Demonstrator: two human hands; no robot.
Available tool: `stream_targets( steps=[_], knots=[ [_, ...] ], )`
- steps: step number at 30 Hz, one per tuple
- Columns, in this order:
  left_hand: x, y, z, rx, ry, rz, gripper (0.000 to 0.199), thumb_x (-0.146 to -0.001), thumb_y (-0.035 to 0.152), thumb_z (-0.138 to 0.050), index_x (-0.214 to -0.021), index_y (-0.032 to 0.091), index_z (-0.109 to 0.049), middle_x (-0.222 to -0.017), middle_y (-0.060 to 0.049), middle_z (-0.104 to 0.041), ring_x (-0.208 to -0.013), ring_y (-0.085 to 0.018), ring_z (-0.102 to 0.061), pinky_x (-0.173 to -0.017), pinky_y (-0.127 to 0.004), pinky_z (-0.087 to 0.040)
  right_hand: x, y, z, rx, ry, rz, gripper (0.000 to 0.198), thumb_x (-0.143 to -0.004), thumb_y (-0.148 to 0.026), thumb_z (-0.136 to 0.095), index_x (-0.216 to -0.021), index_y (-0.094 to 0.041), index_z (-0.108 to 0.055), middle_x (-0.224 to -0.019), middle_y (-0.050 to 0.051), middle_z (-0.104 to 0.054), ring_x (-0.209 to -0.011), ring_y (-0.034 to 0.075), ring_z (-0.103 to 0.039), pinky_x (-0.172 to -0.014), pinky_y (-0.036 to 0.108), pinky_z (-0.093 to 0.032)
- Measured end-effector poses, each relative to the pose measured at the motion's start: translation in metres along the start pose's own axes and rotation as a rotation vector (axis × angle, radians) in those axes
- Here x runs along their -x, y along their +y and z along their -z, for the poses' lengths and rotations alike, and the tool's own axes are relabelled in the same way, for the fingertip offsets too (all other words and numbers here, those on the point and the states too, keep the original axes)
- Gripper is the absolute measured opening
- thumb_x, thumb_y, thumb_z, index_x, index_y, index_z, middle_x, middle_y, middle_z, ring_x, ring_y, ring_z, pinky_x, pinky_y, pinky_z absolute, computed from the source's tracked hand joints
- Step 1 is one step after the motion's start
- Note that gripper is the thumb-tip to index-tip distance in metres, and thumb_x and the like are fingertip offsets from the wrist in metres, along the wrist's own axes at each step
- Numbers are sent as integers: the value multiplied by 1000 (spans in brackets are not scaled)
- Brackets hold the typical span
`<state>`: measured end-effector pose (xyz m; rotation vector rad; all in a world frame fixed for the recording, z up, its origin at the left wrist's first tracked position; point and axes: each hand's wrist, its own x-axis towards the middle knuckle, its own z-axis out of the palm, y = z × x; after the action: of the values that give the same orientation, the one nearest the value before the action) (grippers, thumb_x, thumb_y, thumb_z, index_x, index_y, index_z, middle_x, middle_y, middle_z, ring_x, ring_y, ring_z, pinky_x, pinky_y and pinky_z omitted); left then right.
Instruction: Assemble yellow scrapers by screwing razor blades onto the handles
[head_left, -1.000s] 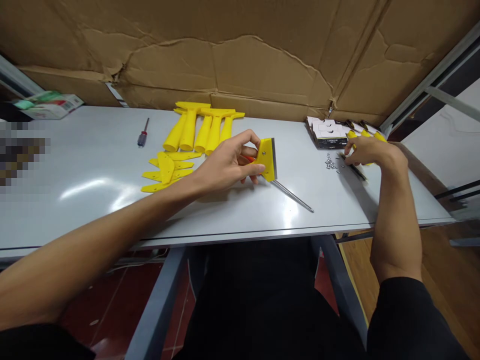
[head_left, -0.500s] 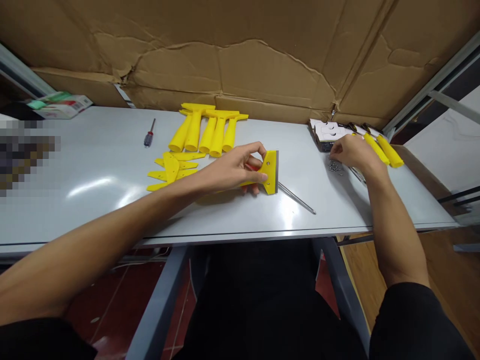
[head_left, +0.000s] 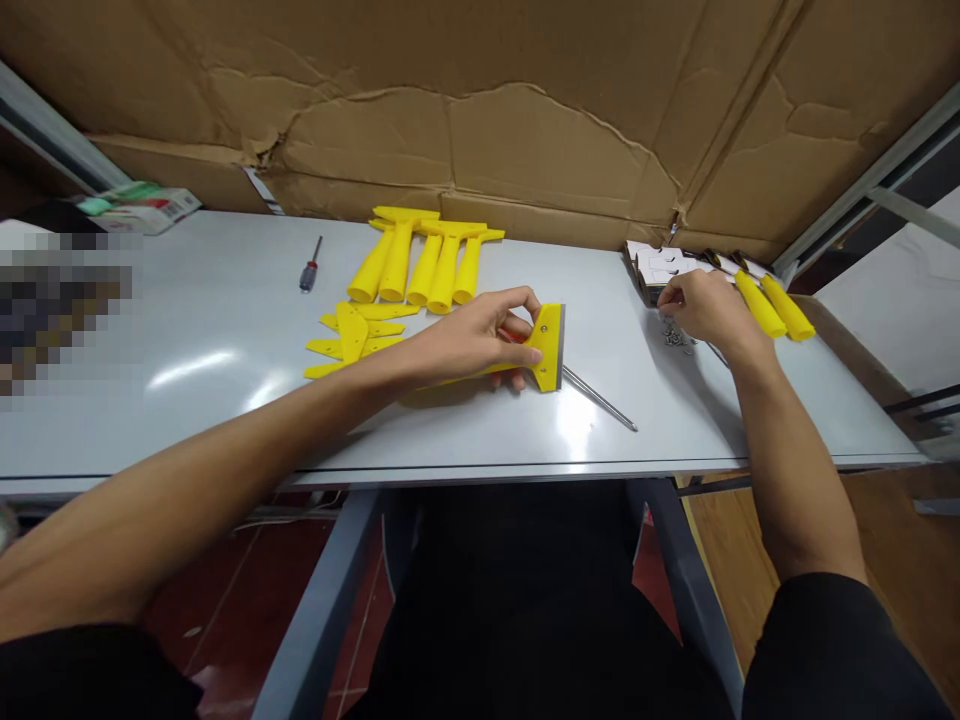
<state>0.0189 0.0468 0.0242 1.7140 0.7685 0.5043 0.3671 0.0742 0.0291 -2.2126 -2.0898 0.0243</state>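
Observation:
My left hand [head_left: 480, 335] is closed around a yellow scraper [head_left: 552, 345], whose flat head faces up with a metal blade along its right edge and small screws in it. From beneath that hand a long metal shaft [head_left: 604, 400] runs out to the right on the table. Over a small heap of screws [head_left: 675, 337], my right hand [head_left: 709, 312] has its thumb and fingers pinched together; whatever sits between the fingertips is too small to make out. Beside my left forearm are several flat yellow plates [head_left: 351, 335], loosely stacked.
Several yellow scraper handles [head_left: 446, 270] lie behind the plates, near a cardboard wall [head_left: 540, 140]. Left of them is a small screwdriver [head_left: 308, 276]. Printed card packs [head_left: 660, 264] and yellow handles [head_left: 787, 308] are at the right back. A carton [head_left: 154, 212] stands far left.
The whole view has shifted slightly, with things appearing a little farther right. My left hand keeps its grip on the scraper, and my right hand stays pinched at the screws.

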Motion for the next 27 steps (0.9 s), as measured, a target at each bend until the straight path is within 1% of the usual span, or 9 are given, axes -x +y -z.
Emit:
stream_targets(
  steps=[5,9,12,14,16,18,20,23,27],
  knots=[
    [1,2,-1,-7,6,13,34,-84,27,-78,-99,24,-48,-99,-6,-80,-63,-17,-76,-48,-24,-52,-2,2,-3,35,-62,9,17,-82,-14,-64,-91,-20,-78,-96,9,-75,-97,24,-69,-85,35,-54],
    [0,1,-1,-2,-5,-5,34,-83,28,-78,-100,25,-48,-99,-7,-80,-63,-18,-76,-49,-25,-52,-2,2,-4,18,-38,84,26,-82,-12,-59,-98,-20,-77,-99,7,-76,-96,22,-70,-88,36,-55],
    [0,1,-1,4,-4,1,34,-84,28,-78,-100,25,-48,-98,-6,-80,-63,-18,-75,-50,-25,-52,0,-2,-1,-7,3,101,24,-83,-13,-59,-97,-21,-76,-96,7,-76,-97,23,-71,-90,39,-55],
    [0,1,-1,4,1,14,35,-83,27,-79,-100,25,-48,-98,-6,-80,-62,-17,-75,-50,-25,-52,5,-11,3,-129,88,108,20,-84,-16,-60,-96,-21,-76,-94,7,-75,-95,23,-72,-91,40,-56],
    [0,1,-1,10,1,27,36,-83,27,-79,-100,25,-48,-100,-6,-80,-62,-17,-75,-50,-25,-52,13,-27,6,-417,146,172,16,-87,-26,-65,-99,-20,-74,-95,7,-74,-92,21,-73,-86,39,-58],
    [0,1,-1,20,-4,36,35,-83,28,-79,-100,25,-48,-100,-6,-80,-62,-17,-75,-50,-25,-52,25,-50,7,-775,145,293,23,-88,-39,-72,-101,-20,-71,-98,6,-74,-89,20,-74,-77,35,-60],
    [0,1,-1,27,-7,39,35,-84,29,-79,-101,25,-48,-99,-6,-80,-62,-17,-75,-49,-24,-52,38,-74,6,-1017,151,428,28,-85,-45,-79,-95,-21,-70,-95,5,-73,-89,19,-75,-75,34,-62],
    [0,1,-1,30,-1,37,34,-85,28,-78,-101,25,-49,-94,-4,-79,-63,-18,-76,-50,-24,-53,54,-99,0,-1147,177,626,20,-85,-39,-83,-87,-22,-72,-92,3,-74,-89,17,-74,-83,35,-64],
    [0,2,-1,29,-2,41,33,-85,27,-78,-103,24,-50,-91,-2,-77,-63,-18,-76,-53,-25,-54,59,-105,-6,-1083,184,749,8,-90,-32,-79,-89,-24,-77,-95,2,-77,-91,15,-73,-84,34,-63]
  ],
)
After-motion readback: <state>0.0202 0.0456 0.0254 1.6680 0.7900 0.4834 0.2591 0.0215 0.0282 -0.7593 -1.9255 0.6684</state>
